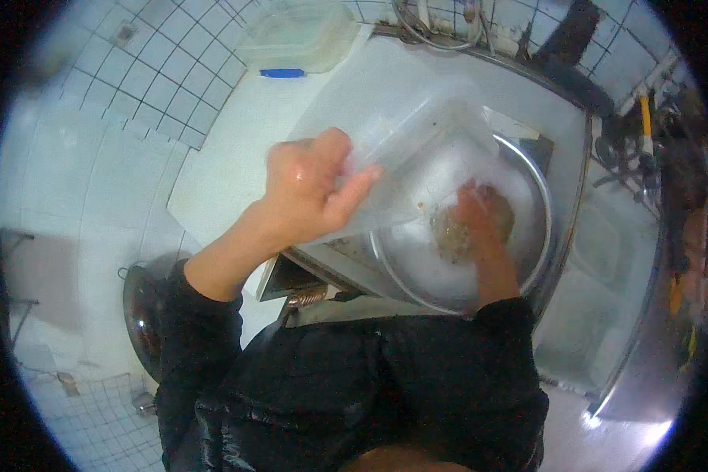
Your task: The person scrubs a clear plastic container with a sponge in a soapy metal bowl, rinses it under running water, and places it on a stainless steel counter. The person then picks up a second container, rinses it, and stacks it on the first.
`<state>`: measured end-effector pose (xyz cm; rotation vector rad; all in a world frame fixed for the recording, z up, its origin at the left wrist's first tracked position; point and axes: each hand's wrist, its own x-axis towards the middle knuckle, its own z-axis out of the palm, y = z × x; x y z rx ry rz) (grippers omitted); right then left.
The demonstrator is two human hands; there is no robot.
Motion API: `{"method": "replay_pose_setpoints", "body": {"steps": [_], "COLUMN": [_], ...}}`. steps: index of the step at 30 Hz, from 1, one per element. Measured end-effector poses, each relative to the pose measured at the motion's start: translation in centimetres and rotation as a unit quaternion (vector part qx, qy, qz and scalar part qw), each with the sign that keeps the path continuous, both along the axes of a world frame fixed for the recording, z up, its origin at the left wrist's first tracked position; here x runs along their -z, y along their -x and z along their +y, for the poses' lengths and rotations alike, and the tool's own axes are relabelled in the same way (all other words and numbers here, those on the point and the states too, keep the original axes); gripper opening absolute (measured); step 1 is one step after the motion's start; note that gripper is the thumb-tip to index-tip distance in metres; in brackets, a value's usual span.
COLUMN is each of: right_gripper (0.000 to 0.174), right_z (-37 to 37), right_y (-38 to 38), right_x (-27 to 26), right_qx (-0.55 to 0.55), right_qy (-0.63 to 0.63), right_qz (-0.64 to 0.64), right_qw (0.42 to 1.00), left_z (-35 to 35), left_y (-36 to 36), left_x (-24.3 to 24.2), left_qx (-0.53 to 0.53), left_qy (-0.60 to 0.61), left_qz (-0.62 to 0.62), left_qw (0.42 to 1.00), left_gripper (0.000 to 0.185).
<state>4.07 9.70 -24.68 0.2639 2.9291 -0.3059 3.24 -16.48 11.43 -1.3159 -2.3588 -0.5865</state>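
Observation:
My left hand (312, 180) grips the rim of a clear plastic container (389, 135), which is tilted over a round metal basin (546, 200). The container's far end hangs above the basin. Down in the basin, my right hand (484, 212) reaches to a brownish-green mass (451, 236) that I cannot make out well, seen partly through the plastic. Whether the right fingers hold any of it is blurred. The basin stands over a sink opening, near my body.
A lidded-looking translucent container (298, 35) and a blue object (281, 74) lie at the back left of the white counter (230, 147). Behind runs a hose (442, 44). More clear containers (602, 242) stand on the right. A dark wok-like pan (138, 318) is at the left.

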Motion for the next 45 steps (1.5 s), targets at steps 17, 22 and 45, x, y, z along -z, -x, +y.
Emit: {"method": "replay_pose_setpoints", "body": {"steps": [17, 22, 45], "right_gripper": [0.035, 0.031, 0.040], "right_z": [1.4, 2.4, -4.3], "right_y": [-11.4, -11.4, -8.6], "right_x": [-2.2, 0.9, -13.6], "right_qx": [0.026, -0.016, -0.237], "right_qy": [-0.082, 0.014, 0.494], "right_qz": [-0.078, -0.026, 0.118], "right_qw": [0.993, 0.999, 0.828], "left_z": [8.0, 11.2, 15.6], "left_y": [-2.9, -1.0, 1.6], "left_x": [7.6, 8.3, 11.0], "left_qx": [0.009, -0.094, 0.003], "left_qy": [0.011, 0.035, -0.155], "left_qz": [-0.086, -0.151, -0.314], "left_qw": [0.996, 0.983, 0.937], "left_gripper": [0.029, 0.035, 0.023]}}
